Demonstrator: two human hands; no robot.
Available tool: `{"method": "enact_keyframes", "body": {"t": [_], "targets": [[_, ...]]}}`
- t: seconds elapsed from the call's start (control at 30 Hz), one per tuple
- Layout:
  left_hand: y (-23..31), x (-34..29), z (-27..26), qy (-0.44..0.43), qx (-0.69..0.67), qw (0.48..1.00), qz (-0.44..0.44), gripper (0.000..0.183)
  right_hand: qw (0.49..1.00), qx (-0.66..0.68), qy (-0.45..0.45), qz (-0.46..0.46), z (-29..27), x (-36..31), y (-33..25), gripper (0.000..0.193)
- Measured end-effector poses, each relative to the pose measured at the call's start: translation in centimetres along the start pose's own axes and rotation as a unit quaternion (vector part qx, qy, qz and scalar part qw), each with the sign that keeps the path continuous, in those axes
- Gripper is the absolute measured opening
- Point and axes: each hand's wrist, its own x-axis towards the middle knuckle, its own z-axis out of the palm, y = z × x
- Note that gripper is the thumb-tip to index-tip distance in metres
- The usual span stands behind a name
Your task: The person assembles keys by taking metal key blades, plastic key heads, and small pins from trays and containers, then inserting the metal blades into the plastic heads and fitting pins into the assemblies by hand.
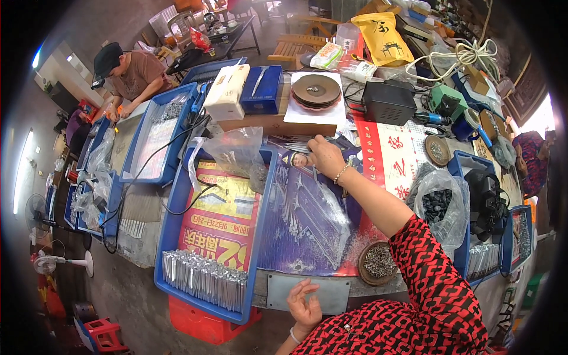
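My right hand (327, 156) reaches across the table to the far side of a purple printed sheet (278, 236). Its fingers are bent together beside a bunch of thin metal rods (289, 143); whatever they may pinch is hidden. My left hand (305, 305) hangs over the table's near edge, above a grey metal plate (309, 294). Its fingers curl loosely apart, and nothing shows in them. Near my right forearm lies a round dish (362, 273) of small metal parts. A blue tray (265, 248) to the left holds upright rows of metal strips (204, 278).
Behind the sheet sit a blue box (262, 89), a brown round disc (331, 89) and a black box-shaped device (389, 103). A plastic bag of black parts (436, 204) stands to the right. Black cables (160, 160) cross the left trays. Another person (133, 77) works at the far left.
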Motion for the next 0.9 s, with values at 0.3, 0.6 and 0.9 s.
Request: {"method": "enact_keyframes", "body": {"t": [0.3,0.6,0.9], "targets": [[0.3,0.4,-1.6,-0.089,0.248,0.962,0.074,0.038,0.991,0.048,0.106,-0.066,-2.2,-1.7,-0.7,0.019],[5.8,2.1,-2.9,-0.029,0.144,0.981,0.124,0.018,0.971,0.215,-0.103,-0.02,-13.7,-9.0,-10.6,0.014],[7.9,7.6,-10.9,0.11,0.429,0.896,0.031,0.023,0.944,0.228,-0.234,-0.052,-17.7,-16.3,-13.3,0.015]]}}
